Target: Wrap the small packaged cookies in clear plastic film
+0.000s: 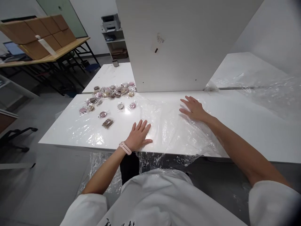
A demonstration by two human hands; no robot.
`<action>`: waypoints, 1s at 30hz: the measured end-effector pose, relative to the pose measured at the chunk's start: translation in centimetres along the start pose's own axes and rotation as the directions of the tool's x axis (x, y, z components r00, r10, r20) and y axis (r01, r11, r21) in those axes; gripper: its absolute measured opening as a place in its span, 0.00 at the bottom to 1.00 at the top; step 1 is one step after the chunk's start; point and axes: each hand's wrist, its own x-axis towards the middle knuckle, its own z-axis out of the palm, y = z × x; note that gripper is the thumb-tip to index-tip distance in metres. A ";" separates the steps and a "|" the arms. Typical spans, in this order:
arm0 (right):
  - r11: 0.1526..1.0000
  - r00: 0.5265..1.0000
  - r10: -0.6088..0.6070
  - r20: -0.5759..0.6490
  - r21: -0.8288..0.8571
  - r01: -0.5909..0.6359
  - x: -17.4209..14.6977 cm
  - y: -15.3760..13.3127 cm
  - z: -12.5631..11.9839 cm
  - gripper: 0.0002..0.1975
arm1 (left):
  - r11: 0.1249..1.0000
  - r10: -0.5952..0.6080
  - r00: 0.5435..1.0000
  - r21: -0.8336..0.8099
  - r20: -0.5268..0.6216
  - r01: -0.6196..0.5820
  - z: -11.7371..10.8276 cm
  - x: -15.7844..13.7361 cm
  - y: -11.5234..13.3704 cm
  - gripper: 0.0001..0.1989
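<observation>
Clear plastic film (164, 125) lies wrinkled over the white table (246, 125) and hangs down past its front edge. My left hand (137, 136), with a pale pink band on the wrist, rests flat on the film near the front edge, fingers spread. Farther back and to the right, my right hand (192, 108) lies on the film with its fingers apart. Neither hand holds anything. Left of my left hand are a brown square packet (108, 123) and a pink round packet (103, 114), both in clear wrappers.
A pile of small wrapped packets (115, 91) covers the table's back left. An upright white panel (169, 47) stands behind the table. More clear film (272, 91) lies at right. A grey cup (115, 63) stands beyond, and cardboard boxes (44, 34) sit on a wooden desk.
</observation>
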 end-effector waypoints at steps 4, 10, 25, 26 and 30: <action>1.000 0.997 0.016 0.071 -0.026 -0.014 -0.9 0.5 0.9 0.39 | 0.990 -0.134 0.965 -0.064 -0.225 0.123 -2.2 3.7 -3.1 0.20; 0.994 0.996 0.094 -0.004 -0.054 -0.094 -0.2 0.8 1.5 0.38 | 0.824 -0.545 0.752 -0.071 -0.370 0.562 -6.1 9.0 -9.2 0.40; 0.993 0.992 0.097 -0.075 -0.053 -0.101 -0.4 0.4 2.0 0.36 | 0.875 -0.461 0.681 -0.163 -0.569 0.456 -4.1 10.2 -11.7 0.13; 0.994 0.992 0.097 -0.081 -0.051 -0.101 -0.5 0.4 1.9 0.36 | 0.866 -0.474 0.672 -0.164 -0.569 0.472 -4.3 10.2 -11.7 0.13; 0.994 0.990 0.100 -0.099 -0.036 -0.104 -0.6 0.2 1.8 0.35 | 0.823 -0.551 0.600 -0.260 -0.579 0.505 -5.9 9.4 -10.8 0.13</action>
